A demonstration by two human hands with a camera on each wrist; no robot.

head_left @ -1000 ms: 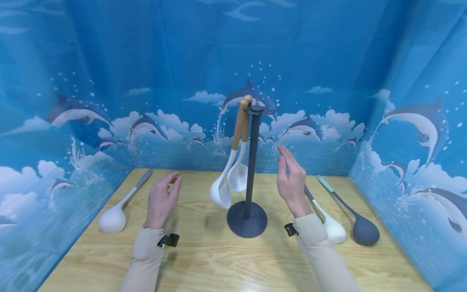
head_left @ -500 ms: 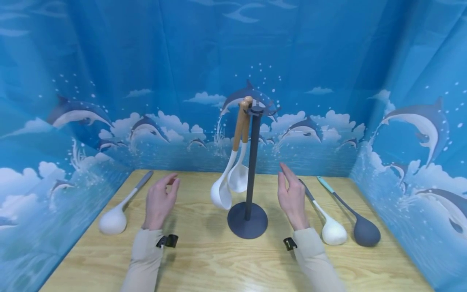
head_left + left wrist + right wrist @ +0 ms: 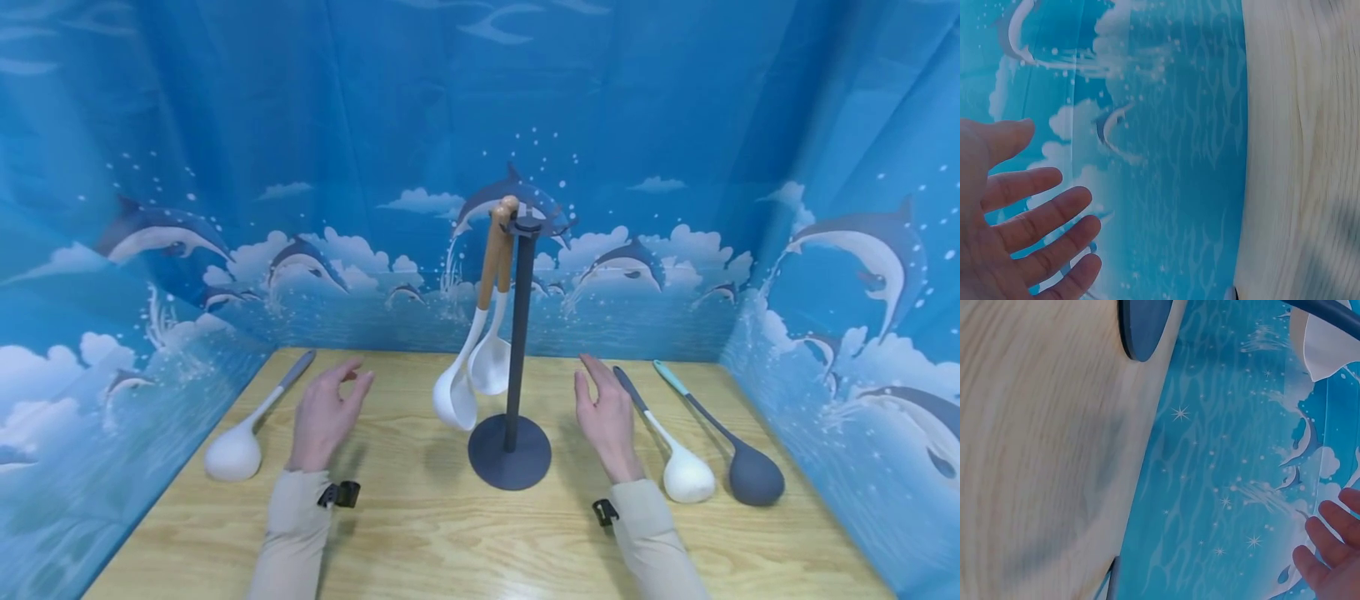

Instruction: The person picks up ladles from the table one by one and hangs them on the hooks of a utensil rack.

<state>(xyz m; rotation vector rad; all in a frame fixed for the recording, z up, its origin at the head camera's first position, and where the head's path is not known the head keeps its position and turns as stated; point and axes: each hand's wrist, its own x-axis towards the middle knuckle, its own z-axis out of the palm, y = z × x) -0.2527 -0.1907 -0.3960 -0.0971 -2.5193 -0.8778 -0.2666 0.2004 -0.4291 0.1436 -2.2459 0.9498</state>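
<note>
Two white ladles with wooden handles hang side by side from the dark rack [image 3: 519, 350]; the nearer ladle [image 3: 454, 398] partly overlaps the farther ladle [image 3: 491, 364]. My left hand [image 3: 327, 414] is held above the table between the rack and a white ladle with a grey handle [image 3: 234, 452]. Its fingers are loosely bent and hold nothing, as the left wrist view also shows. On the rack's other side my right hand [image 3: 606, 414] is held with relaxed fingers and nothing in it. Nearest to it lies a white ladle with a dark grey handle [image 3: 687, 475].
A dark grey ladle with a mint-green handle end [image 3: 754, 475] lies at the far right of the wooden table [image 3: 450, 542]. A blue curtain [image 3: 420, 100] printed with dolphins encloses the back and both sides. The rack's round base [image 3: 510, 467] stands mid-table.
My right hand has come down and away from beside the rack, uncovering the handle of the white ladle at right. My left hand has shifted slightly left. The hanging ladles stay in place.
</note>
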